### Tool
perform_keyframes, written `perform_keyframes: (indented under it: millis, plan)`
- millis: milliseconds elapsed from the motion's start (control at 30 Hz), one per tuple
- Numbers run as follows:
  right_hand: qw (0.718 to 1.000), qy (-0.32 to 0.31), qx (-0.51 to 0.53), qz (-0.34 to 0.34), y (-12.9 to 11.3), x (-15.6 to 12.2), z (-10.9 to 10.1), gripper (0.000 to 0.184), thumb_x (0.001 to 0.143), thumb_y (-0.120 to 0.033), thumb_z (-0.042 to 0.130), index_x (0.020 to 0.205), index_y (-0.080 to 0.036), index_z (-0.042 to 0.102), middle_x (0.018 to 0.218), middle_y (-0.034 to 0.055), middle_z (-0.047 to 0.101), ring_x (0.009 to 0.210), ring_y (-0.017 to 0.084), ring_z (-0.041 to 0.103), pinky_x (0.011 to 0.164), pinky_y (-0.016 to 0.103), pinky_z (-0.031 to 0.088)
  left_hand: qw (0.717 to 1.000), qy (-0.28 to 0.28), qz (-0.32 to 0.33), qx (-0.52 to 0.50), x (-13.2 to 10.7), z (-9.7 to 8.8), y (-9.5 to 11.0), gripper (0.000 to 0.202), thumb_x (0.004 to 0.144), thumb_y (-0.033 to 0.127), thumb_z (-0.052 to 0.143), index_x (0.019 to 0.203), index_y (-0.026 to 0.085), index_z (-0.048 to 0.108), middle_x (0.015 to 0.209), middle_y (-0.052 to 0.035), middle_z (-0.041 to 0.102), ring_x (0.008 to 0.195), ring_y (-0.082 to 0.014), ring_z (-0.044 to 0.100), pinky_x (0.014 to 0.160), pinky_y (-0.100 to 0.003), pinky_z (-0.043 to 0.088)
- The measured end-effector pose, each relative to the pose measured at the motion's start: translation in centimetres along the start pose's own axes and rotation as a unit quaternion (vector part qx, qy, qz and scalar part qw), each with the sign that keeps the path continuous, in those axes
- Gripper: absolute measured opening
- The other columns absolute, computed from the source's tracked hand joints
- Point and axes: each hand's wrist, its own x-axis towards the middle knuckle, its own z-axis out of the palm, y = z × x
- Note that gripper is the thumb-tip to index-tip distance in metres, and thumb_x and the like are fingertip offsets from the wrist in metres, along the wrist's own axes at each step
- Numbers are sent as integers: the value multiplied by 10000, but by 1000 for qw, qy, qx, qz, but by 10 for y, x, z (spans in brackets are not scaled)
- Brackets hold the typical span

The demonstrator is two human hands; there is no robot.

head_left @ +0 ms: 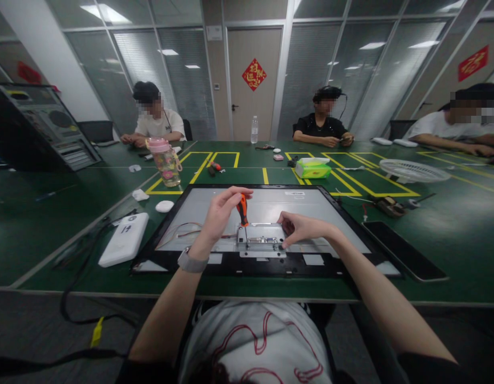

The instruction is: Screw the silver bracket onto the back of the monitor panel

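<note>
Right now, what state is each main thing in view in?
Orange-handled screwdriver, tip down at the metal bracket
Left hand, gripping the screwdriver
Right hand, at the bracket's right side
Display panel, lying flat
Black smartphone, flat, screen dark
White power bank, lying flat
Pink-lidded bottle, upright, lid on
Clear water bottle, upright, capped
Door, shut

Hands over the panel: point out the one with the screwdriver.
The left hand, with a watch on its wrist, holds the orange-and-black screwdriver; the right hand, bare-wristed, is at the right end of the metal bracket, no tool showing.
</note>
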Motion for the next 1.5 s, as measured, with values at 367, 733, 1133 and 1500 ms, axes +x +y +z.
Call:
perform_keyframes:
  millis: [367, 733, 1133, 1500]
  plan:
    - [1000, 2, -4, -3, 4, 1, 0, 692, 560, -554, 859, 1000, -193, 466, 751, -40, 533, 669, 140, 499, 579, 258, 370, 1000, 10, -4, -15, 0, 2, 4, 211, 860, 376, 645, 875, 197, 756, 862, -33, 680, 802, -147, 606, 745, -253, 458]
    - [1000, 3, 7, 1, -1, -1, 1, 672, 558, -528, 864, 976, -191, 460, 723, -52, 510, 656, 134, 477, 573, 260, 362, 999, 29, -32, 22, 0, 4, 4, 285, 868, 405, 624, 985, 172, 739, 814, -38, 668, 758, -149, 593, 712, -261, 455]
    - [1000, 3, 5, 5, -2, 0, 1, 683, 552, -537, 865, 980, -195, 457, 735, -48, 516, 661, 139, 486, 579, 265, 372, 999, 28, -30, 28, 0, 4, 3, 262, 864, 403, 646, 976, 184, 735, 839, -38, 675, 758, -143, 587, 704, -253, 458]
    - [1000, 4, -2, 6, -2, 0, 0, 688, 547, -545, 863, 990, -196, 469, 730, -44, 518, 666, 138, 479, 584, 260, 369, 999, 26, -38, 19, 0, 3, 0, 265, 854, 408, 654, 985, 198, 748, 865, -35, 695, 764, -140, 610, 738, -259, 469]
